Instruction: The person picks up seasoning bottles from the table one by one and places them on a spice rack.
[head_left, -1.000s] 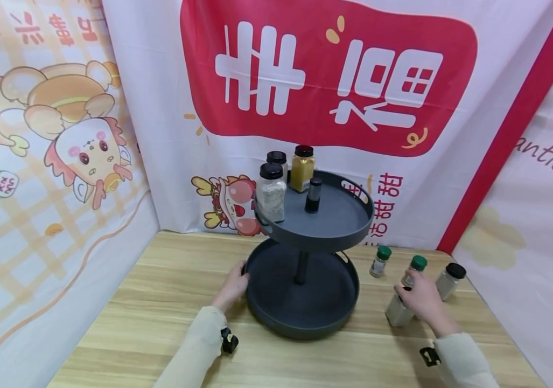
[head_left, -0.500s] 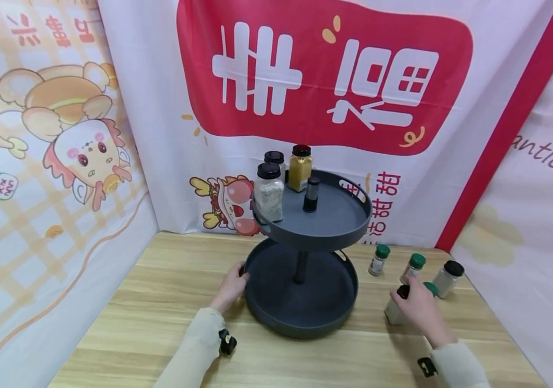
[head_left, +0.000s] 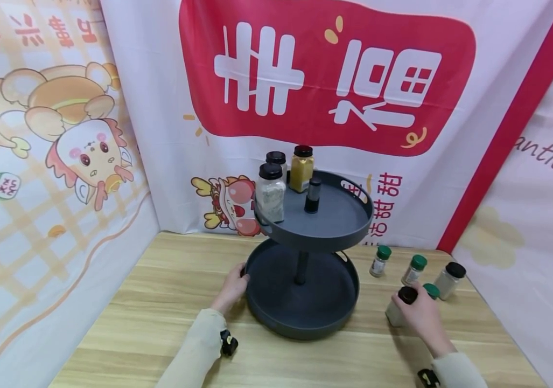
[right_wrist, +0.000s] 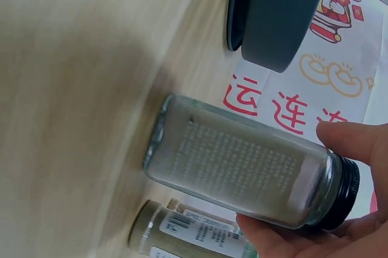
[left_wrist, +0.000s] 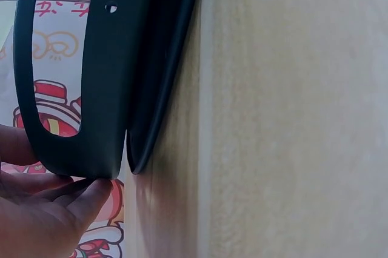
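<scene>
My right hand grips a square glass spice jar with a black lid, thumb on one side and fingers on the other just under the lid. The jar stands upright, its base right at the tabletop in the right wrist view. Its contents look greyish-beige. At the left, my left hand holds the rim of the lower tier of a dark grey two-tier round tray. In the left wrist view its fingers pinch the end of the tray wall, beside a handle slot.
A green-capped jar stands partly hidden behind my right hand. Two more green-capped jars and a black-lidded jar stand behind. The upper tier bears several jars, including a yellow one. Fabric backdrops enclose the table.
My right hand has shifted slightly back toward me and closed around the black-lidded jar, so that a green-capped jar shows behind it. The left hand and the tray stay put.
</scene>
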Demonstrator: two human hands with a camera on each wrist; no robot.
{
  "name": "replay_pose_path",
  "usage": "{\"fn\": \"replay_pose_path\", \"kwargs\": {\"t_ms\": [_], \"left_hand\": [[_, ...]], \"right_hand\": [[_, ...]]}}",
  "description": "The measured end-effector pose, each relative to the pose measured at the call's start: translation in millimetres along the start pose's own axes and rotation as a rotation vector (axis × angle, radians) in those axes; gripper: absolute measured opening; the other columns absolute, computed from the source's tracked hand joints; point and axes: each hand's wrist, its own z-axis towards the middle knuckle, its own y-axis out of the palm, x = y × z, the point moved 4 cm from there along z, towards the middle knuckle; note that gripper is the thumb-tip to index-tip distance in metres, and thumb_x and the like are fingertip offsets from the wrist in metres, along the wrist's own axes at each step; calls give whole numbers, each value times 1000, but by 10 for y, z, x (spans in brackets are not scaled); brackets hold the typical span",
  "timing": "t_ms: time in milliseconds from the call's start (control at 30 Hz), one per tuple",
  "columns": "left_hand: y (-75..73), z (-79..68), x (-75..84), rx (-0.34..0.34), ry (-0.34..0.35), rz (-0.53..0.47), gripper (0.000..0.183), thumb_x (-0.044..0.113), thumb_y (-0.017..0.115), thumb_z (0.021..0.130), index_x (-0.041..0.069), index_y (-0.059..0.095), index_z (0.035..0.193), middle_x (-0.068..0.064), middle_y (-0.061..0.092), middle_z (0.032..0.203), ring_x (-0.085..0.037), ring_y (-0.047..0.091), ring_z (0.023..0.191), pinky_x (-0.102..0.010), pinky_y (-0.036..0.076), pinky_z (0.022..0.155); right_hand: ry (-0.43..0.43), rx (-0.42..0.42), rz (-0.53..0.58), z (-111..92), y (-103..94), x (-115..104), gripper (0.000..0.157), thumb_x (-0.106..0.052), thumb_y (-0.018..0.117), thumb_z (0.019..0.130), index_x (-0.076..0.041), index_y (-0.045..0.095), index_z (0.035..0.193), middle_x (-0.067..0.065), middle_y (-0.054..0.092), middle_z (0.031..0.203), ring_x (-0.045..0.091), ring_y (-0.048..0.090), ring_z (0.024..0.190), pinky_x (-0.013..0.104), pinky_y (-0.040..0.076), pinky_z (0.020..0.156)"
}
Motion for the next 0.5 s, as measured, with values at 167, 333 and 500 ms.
{"fn": "replay_pose_path", "kwargs": {"t_ms": [167,333,500], "left_hand": [[6,7,-16,2,7,-2,38,-4,44,92,-16,43,128,-34,48,127,-44,44,120,-51,34,102],[8,-3,-15,10,21,0,37,-4,45,91,-16,45,126,-34,50,125,-43,46,118,-51,35,101],[-1,-5,-6,18,29,10,37,-5,45,90,-16,46,125,-34,51,124,-44,46,118,-51,36,100]], "right_hand": [[26,27,23,-44,12,50,69,-43,65,86,16,45,115,39,52,110,50,55,99,58,46,81],[39,44,43,-59,26,92,69,-46,67,84,15,49,110,37,56,105,47,57,95,56,46,79],[52,61,45,-81,38,130,65,-43,71,82,14,53,106,35,59,101,43,59,90,51,49,73]]}}
